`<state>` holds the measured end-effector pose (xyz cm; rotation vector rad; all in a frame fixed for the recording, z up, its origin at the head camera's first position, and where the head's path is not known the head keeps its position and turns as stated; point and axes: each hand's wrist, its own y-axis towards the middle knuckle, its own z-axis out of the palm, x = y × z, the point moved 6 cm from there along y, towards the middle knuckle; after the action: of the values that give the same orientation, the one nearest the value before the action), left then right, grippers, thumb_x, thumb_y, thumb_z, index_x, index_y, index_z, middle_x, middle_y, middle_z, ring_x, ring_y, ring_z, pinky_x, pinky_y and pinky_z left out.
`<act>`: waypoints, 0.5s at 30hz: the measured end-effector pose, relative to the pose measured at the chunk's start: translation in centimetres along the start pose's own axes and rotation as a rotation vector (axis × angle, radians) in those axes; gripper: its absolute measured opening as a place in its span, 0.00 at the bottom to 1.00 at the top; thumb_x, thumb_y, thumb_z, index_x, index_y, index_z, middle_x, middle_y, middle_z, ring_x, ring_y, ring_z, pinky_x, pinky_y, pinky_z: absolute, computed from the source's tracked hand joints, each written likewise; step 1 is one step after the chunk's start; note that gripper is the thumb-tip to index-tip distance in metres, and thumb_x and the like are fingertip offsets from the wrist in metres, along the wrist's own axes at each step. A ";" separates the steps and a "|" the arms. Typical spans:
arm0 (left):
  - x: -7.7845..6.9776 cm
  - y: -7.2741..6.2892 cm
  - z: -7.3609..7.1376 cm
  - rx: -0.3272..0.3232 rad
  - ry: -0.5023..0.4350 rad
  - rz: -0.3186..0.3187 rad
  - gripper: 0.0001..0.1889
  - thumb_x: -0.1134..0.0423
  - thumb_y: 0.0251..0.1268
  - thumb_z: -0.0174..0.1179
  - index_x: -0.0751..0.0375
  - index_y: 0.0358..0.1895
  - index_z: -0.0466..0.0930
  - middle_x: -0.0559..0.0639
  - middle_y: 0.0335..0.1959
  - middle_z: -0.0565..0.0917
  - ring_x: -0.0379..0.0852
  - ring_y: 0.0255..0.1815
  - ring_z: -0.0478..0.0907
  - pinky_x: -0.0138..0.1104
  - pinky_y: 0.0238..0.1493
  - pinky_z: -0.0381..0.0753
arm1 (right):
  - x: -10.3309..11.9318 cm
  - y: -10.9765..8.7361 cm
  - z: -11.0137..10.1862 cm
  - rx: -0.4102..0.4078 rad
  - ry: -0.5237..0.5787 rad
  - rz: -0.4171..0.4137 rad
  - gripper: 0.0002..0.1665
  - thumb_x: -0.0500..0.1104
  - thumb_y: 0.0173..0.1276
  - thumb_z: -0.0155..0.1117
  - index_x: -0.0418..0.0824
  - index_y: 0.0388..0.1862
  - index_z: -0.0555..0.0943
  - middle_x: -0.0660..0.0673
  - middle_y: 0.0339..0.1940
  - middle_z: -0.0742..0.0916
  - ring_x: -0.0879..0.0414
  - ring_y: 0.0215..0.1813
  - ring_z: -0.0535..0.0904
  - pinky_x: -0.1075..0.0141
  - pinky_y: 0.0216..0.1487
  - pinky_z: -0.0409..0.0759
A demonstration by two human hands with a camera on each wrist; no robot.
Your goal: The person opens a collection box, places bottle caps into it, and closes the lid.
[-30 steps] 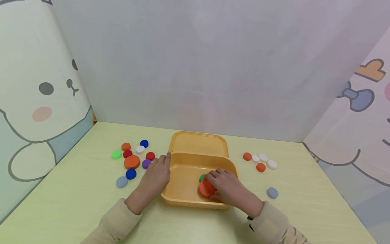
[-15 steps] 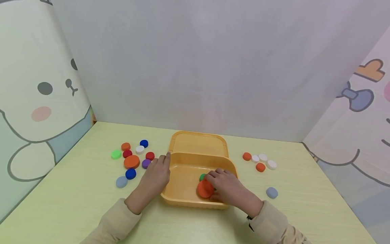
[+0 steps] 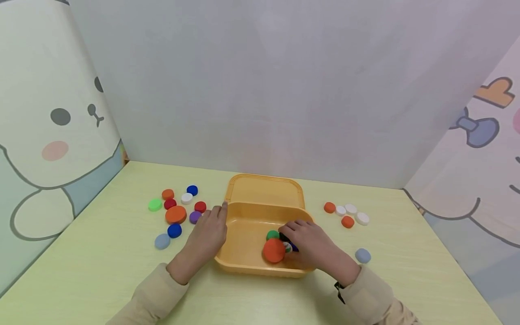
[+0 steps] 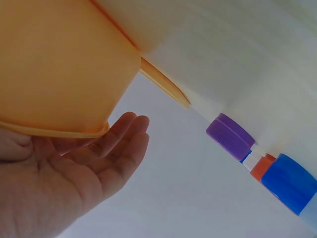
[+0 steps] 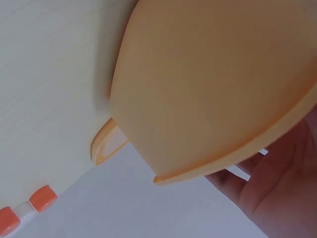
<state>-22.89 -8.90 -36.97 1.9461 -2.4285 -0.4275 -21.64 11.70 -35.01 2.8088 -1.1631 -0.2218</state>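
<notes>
Inside the yellow plastic box (image 3: 243, 257) lie several bottle caps, bunched toward the right. A large orange-red cap (image 3: 274, 250) lies flat beside a green cap (image 3: 272, 235); black, blue and pale caps are partly hidden by my right hand (image 3: 306, 241). That hand reaches over the right rim, its fingers and thumb spread over the dark caps. My left hand (image 3: 208, 230) rests at the left rim, index finger along it. In the left wrist view its fingers (image 4: 131, 148) hang loosely outside the box wall.
Behind the box lies its yellow lid (image 3: 264, 189). Several loose caps are on the left of the table, including a big orange cap (image 3: 176, 215) and a purple cap (image 3: 195, 217). On the right are white and orange caps (image 3: 347, 221) and a grey-blue cap (image 3: 363, 255).
My right hand has let go of the large orange-red cap, which lies flat and slightly farther left. The hand has shifted right, uncovering darker caps. My left hand has stayed put.
</notes>
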 end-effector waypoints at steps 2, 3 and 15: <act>0.0 0.0 -0.1 0.001 0.000 0.000 0.28 0.65 0.62 0.53 0.69 0.65 0.59 0.62 0.53 0.74 0.54 0.49 0.73 0.42 0.52 0.77 | -0.4 -0.1 -0.4 -0.022 -0.005 0.006 0.28 0.55 0.47 0.72 0.46 0.46 0.78 0.51 0.40 0.82 0.54 0.44 0.76 0.60 0.41 0.77; 0.0 0.0 -0.1 0.002 0.000 0.001 0.28 0.65 0.62 0.53 0.69 0.65 0.59 0.62 0.53 0.74 0.54 0.49 0.73 0.42 0.52 0.77 | -0.6 -0.2 -0.6 -0.036 -0.010 0.006 0.27 0.54 0.47 0.72 0.46 0.46 0.78 0.51 0.39 0.82 0.54 0.44 0.77 0.60 0.40 0.77; 0.0 -0.1 -0.1 0.013 -0.017 -0.011 0.28 0.65 0.63 0.53 0.69 0.66 0.59 0.62 0.54 0.73 0.55 0.50 0.73 0.43 0.52 0.77 | -3.2 -2.3 -2.5 -0.071 -0.032 0.119 0.26 0.50 0.52 0.70 0.43 0.48 0.77 0.48 0.44 0.83 0.52 0.45 0.77 0.59 0.40 0.77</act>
<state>-22.81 -8.89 -36.89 1.9697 -2.4382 -0.4311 -21.86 15.69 -32.59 2.6746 -1.2969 -0.2935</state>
